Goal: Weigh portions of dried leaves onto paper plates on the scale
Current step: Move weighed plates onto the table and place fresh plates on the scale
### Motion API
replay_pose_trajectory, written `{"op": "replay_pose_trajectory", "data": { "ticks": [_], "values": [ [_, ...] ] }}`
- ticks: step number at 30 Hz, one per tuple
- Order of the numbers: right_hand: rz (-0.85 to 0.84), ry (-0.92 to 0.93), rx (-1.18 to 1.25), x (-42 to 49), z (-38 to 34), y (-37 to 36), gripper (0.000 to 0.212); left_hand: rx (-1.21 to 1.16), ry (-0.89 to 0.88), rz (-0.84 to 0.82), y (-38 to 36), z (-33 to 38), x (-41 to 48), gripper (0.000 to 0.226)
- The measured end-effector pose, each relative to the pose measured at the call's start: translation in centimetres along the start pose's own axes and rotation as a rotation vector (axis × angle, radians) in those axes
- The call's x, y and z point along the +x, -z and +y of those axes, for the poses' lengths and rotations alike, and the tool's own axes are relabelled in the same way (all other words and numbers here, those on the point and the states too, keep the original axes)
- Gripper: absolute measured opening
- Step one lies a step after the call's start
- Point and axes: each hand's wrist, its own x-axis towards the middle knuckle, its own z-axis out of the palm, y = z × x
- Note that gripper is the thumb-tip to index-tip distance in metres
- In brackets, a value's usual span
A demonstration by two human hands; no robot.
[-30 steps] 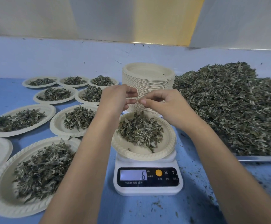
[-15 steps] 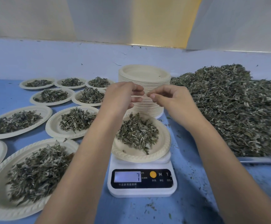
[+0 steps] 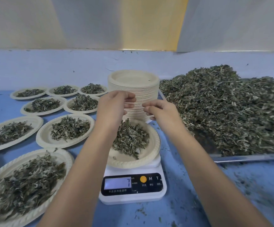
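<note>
A white digital scale [image 3: 149,196] stands at the centre of the blue table, its display reading 7. On it sits a paper plate [image 3: 154,149] holding a small heap of dried leaves [image 3: 131,138]. My left hand [image 3: 115,107] and my right hand [image 3: 161,110] hover just above the far side of that plate, a small gap between them. Both have their fingers curled inward, and no leaf shows between the fingertips. A big pile of loose dried leaves [image 3: 231,112] lies to the right on a metal tray [image 3: 247,157].
A tall stack of unused paper plates [image 3: 133,79] stands right behind my hands. Several filled plates [image 3: 69,130] cover the table on the left, the nearest one [image 3: 26,182] by my left forearm. Leaf crumbs dot the blue surface at the right front.
The fingertips of my two hands, which met over the plate, have drawn slightly apart. The scale reading went from 6 to 7.
</note>
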Motion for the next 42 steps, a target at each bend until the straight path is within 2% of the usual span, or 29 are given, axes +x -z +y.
{"op": "replay_pose_trajectory", "data": {
  "ticks": [6,10,15,20,31,33,37,42],
  "values": [
    [0.098,-0.129,0.236,-1.0,1.6,-1.4,0.025,0.073,-0.095,0.107,3.9,-2.0,0.0,0.03],
    [0.139,-0.146,0.275,-1.6,2.0,-1.3,0.025,0.051,-0.008,0.112,4.9,-3.9,-0.7,0.037],
    [0.162,-0.189,0.369,-1.9,1.9,-1.3,0.025,-0.099,0.089,0.119,4.5,-4.5,-1.0,0.042],
    [0.176,-0.214,0.428,-1.9,2.0,-1.5,0.024,-0.127,0.111,0.127,4.5,-4.7,-0.8,0.04],
    [0.194,-0.212,0.535,-2.1,0.9,-1.7,0.026,-0.39,0.372,0.196,5.3,-4.5,-0.1,0.031],
    [0.193,-0.203,0.553,-2.0,0.5,-1.8,0.025,-0.396,0.438,0.176,5.7,-4.3,0.1,0.026],
    [0.185,-0.201,0.564,-1.9,-0.4,-2.6,0.024,-0.384,0.527,0.081,6.9,-3.7,0.4,0.034],
    [0.16,-0.19,0.591,-1.3,-2.2,-5.1,0.025,-0.395,0.494,0.063,9.5,-2.3,0.8,0.043]
  ]
}}
